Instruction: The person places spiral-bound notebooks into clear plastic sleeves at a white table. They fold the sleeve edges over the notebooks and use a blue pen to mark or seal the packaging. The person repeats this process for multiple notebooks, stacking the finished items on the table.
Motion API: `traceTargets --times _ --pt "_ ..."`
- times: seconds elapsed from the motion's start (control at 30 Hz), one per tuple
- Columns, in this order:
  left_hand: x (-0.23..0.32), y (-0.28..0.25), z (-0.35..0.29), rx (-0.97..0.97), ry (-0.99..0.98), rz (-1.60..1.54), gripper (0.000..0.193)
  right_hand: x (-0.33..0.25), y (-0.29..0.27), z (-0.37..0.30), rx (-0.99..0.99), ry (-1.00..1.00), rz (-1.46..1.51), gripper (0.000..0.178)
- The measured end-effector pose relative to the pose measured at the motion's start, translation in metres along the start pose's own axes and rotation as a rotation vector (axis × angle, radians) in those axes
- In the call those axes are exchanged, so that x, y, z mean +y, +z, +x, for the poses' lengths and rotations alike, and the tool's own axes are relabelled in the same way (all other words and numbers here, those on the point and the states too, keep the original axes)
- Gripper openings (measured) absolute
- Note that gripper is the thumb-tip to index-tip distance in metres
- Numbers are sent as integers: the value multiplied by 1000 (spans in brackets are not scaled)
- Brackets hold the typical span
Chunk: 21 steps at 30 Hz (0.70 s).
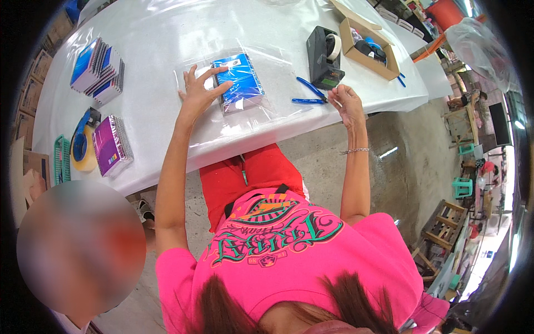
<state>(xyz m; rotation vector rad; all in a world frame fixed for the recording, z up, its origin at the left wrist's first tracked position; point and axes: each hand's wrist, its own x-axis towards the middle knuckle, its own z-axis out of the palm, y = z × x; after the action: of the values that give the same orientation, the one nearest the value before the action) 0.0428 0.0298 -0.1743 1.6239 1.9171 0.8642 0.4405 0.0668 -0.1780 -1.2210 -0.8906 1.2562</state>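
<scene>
- Left hand (199,92) lies flat on the white table (167,33), fingers spread wide, fingertips resting on the left edge of a clear plastic bag (245,100).
- Inside the bag: a blue notebook pack (240,82), lying flat near the middle of the table, just right of the left hand. Thumb and forefinger touch its near-left corner through the plastic.
- Right hand (346,103) is raised at the table's front edge, fingers curled and pinched narrow — a thin strip of clear tape seems to be held at the fingertips, but it is too small to tell for sure.
- Black tape dispenser (325,55) stands just beyond the right hand, well within reach; the hand does not touch it.
- Two blue pens (308,94) lie on the table between the bagged pack and the right hand.
- Open cardboard box (370,50) sits behind the dispenser, small items inside.
- Far left of the table: a fanned stack of spiral notebooks (99,69), a purple notebook pack (111,146), and a roll of wide tape (83,145) — all well apart from both hands.
- A bracelet (356,150) shows on the right wrist.
</scene>
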Motion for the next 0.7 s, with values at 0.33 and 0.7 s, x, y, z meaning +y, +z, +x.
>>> traceTargets --times 0.33,0.7 --pt "-3 2 3 8 24 52 64 -38 82 -7 -383 -422 -743 24" --pt "-3 1 6 23 71 137 63 -10 247 47 -1123 -347 -978 27"
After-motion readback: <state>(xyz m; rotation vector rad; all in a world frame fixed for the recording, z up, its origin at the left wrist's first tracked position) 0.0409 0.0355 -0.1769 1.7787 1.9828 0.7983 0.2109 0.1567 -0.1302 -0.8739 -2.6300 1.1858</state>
